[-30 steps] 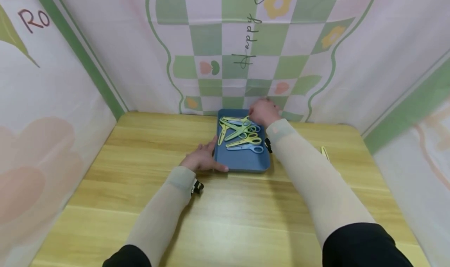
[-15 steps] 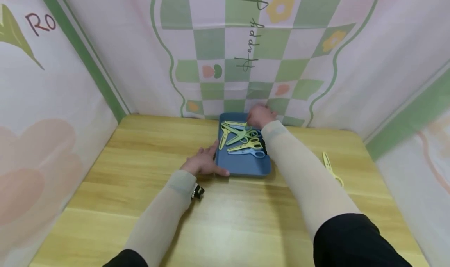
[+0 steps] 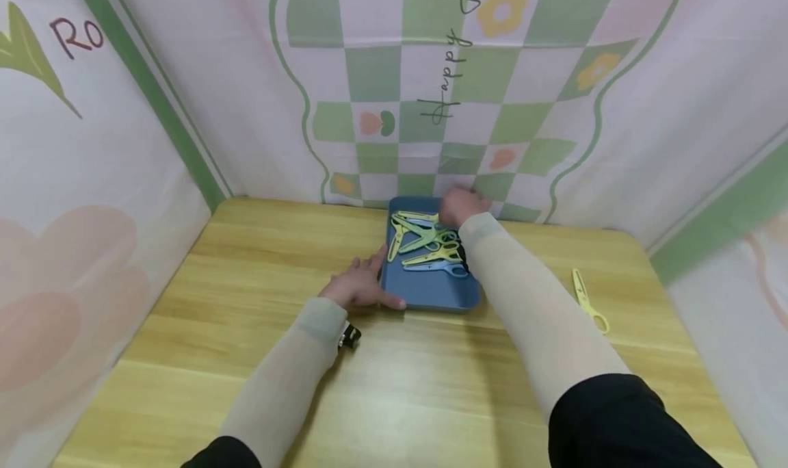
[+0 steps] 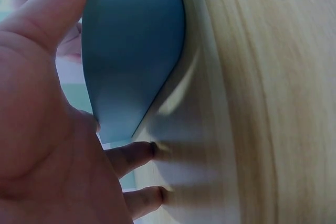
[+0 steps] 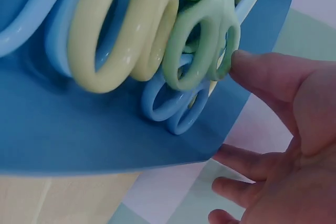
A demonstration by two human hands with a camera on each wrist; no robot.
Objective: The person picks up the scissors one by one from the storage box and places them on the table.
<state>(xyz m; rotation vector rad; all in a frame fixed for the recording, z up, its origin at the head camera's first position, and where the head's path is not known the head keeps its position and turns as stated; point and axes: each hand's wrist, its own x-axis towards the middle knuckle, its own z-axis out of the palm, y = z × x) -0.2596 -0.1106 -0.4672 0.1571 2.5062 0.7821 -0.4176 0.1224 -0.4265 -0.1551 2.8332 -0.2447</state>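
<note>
- Left hand [image 3: 358, 285]: fingers and thumb apart, laid flat against the tray's left side; only the left wrist view shows the outer wall and two fingertips reaching down beside it, close to the worktop [image 3: 406, 393].
- Tray [image 3: 431, 295]: between the hands, touching the left one, long axis running away from the person.
- Scissors [image 3: 431, 256] in the tray: mostly lying crosswise, tips towards the left hand, loops towards the right; a yellow pair nearest the left hand points back at the person.
- Right hand [image 3: 462, 206]: at the tray's far right corner. The head view hides its fingers; the right wrist view shows them apart, thumb inside by the green scissors [image 5: 210, 36], others outside.
- Lone yellow scissors [image 3: 582, 293]: right of the right hand, on the worktop, slanting, tip away, loops nearer.
</note>
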